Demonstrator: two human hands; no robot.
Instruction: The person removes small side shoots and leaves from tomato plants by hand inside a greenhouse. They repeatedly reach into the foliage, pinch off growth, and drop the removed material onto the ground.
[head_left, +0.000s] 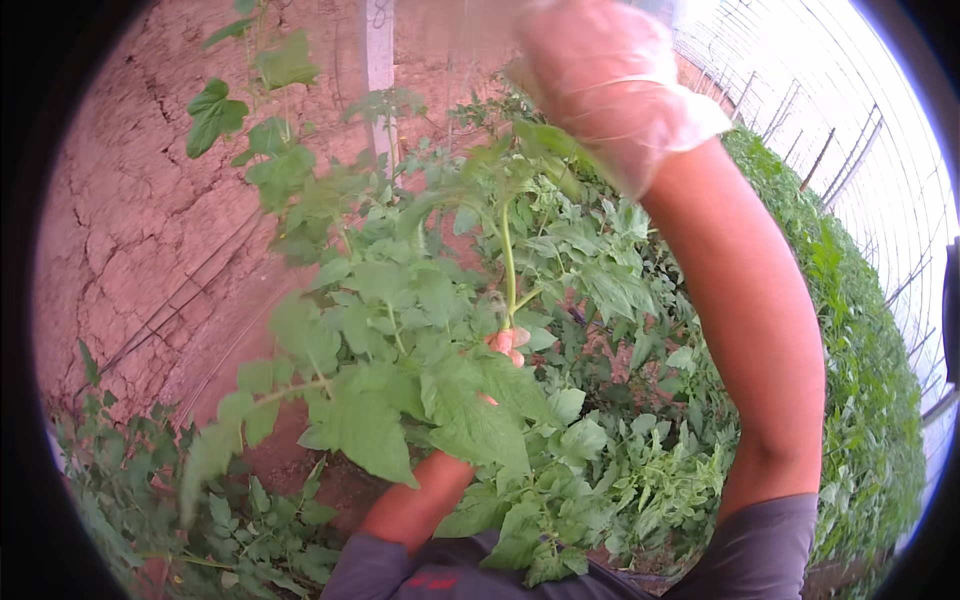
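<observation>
A tomato plant with a thick green stem rises in front of me. My left hand grips that stem low down, with the fingertips showing and the rest covered by broad leaves. My right hand, in a thin translucent glove, is raised high above the plant top and blurred. Its fingers run into the blur at the picture's upper edge, so whether it holds anything cannot be made out. Just below the gloved hand, a blurred leaf hangs near the wrist.
A cracked earthen wall stands at the left, with a pale post before it. Several more tomato plants crowd around. At the right, a dense green row runs beneath a bright greenhouse cover with wires and poles. A lobed-leaf vine climbs at upper left.
</observation>
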